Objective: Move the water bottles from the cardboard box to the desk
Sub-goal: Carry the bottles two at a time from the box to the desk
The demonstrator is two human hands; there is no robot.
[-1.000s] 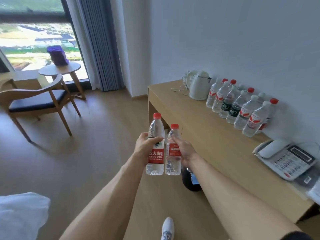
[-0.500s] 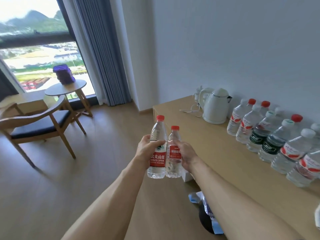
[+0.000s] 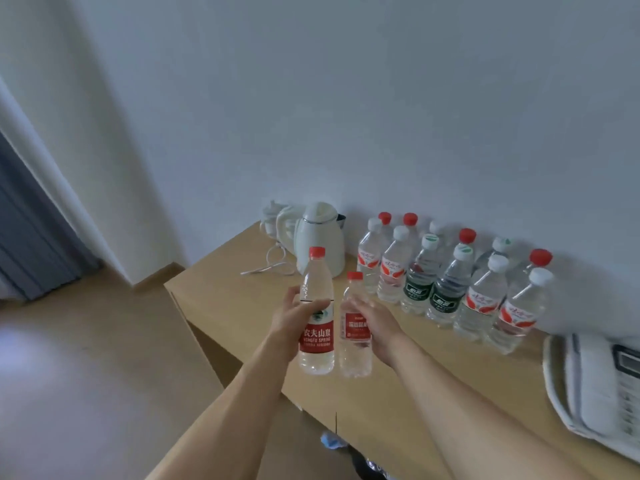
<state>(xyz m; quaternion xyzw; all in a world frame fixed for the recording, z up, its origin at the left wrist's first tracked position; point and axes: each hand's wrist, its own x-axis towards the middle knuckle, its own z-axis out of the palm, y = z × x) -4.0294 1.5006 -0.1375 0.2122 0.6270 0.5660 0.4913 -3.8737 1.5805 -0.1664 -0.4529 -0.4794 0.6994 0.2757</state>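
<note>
- Curtain (image 3: 31, 233), grey-blue, hangs at the far left edge above the wooden floor (image 3: 86, 358).
- Left hand (image 3: 291, 317) wraps its fingers round the taller bottle (image 3: 317, 313), red-capped and red-labelled, held upright above the front edge of the desk (image 3: 398, 393).
- Right hand (image 3: 372, 323) grips the shorter bottle (image 3: 355, 327), also upright, touching the taller one.
- White kettle (image 3: 320, 242) stands behind them by the wall, its cord lying on the desk.
- Bottles on the desk (image 3: 450, 282) stand in two rows along the wall, with white, red and green-marked caps.
- Telephone (image 3: 595, 386) lies at the far right.
</note>
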